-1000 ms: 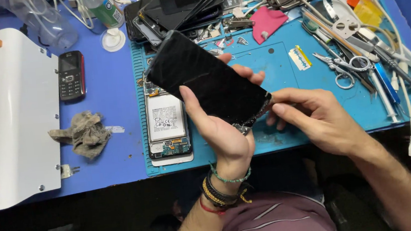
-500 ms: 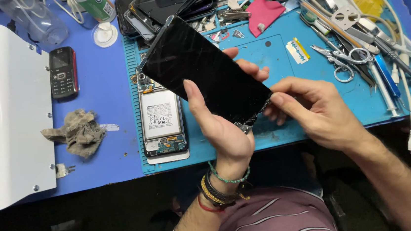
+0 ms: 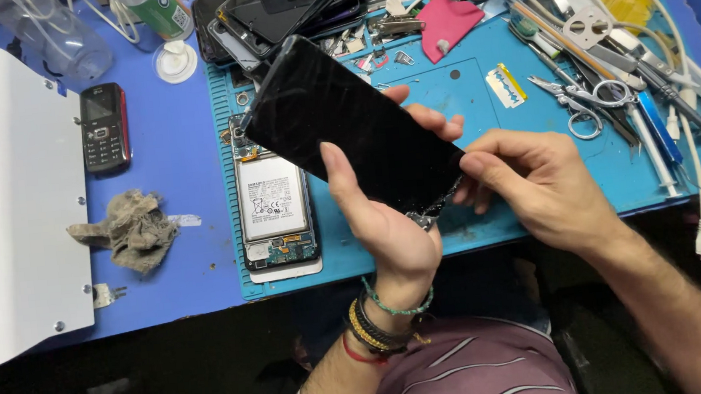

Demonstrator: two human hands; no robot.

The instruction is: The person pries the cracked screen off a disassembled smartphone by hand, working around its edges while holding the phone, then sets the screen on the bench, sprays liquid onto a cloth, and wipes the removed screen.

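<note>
Cradling the cracked black phone screen (image 3: pixel 353 133) above the blue mat (image 3: pixel 477 97) in the left hand (image 3: pixel 391 227), right hand (image 3: pixel 535 181) pinching its shattered five-o'clock corner, best peeling slowly, clear of shards.

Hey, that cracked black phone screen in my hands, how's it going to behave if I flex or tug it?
The cracked phone screen probably stays stiff but brittle: cracks run across its glass, and the corner by the right hand looks crumbled. It seems light, since the left hand props it alone. Shards may shed from that edge.
</note>
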